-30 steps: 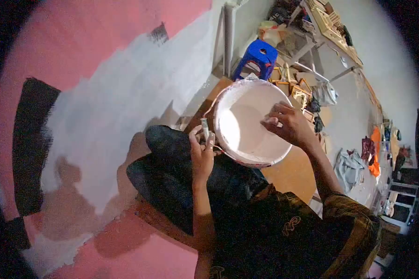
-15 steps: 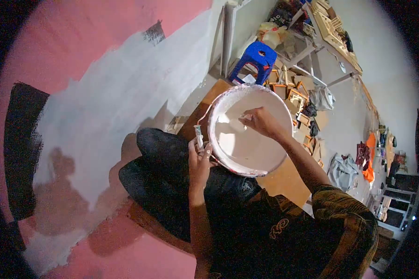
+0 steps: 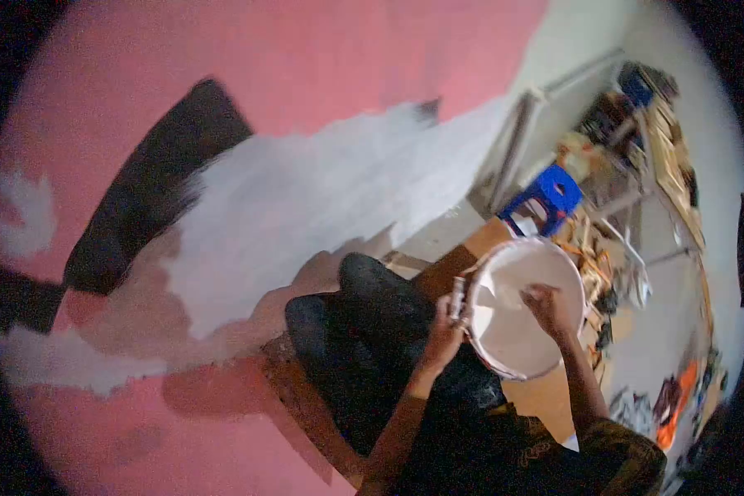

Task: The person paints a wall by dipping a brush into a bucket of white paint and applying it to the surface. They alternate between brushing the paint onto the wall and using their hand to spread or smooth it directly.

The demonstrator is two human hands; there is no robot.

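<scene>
A white paint bucket (image 3: 504, 331), its rim smeared with paint, sits in front of my crossed legs. My left hand (image 3: 446, 331) grips a paint-stained handle (image 3: 457, 298) at the bucket's left rim; what is on its end I cannot tell. My right hand (image 3: 547, 307) reaches down inside the bucket with fingers curled; whether it holds something is hidden.
A pink wall (image 3: 289, 74) with a wide white painted patch (image 3: 322, 198) and dark brush marks (image 3: 157, 182) fills the left. A blue plastic stool (image 3: 547, 198) stands beyond the bucket. Cluttered shelves, wooden frames and scattered clothes lie to the right on the floor.
The view has swung left and up, so the bucket and hands now sit lower right. My right hand stays inside the bucket; my left hand keeps its grip on the handle.
</scene>
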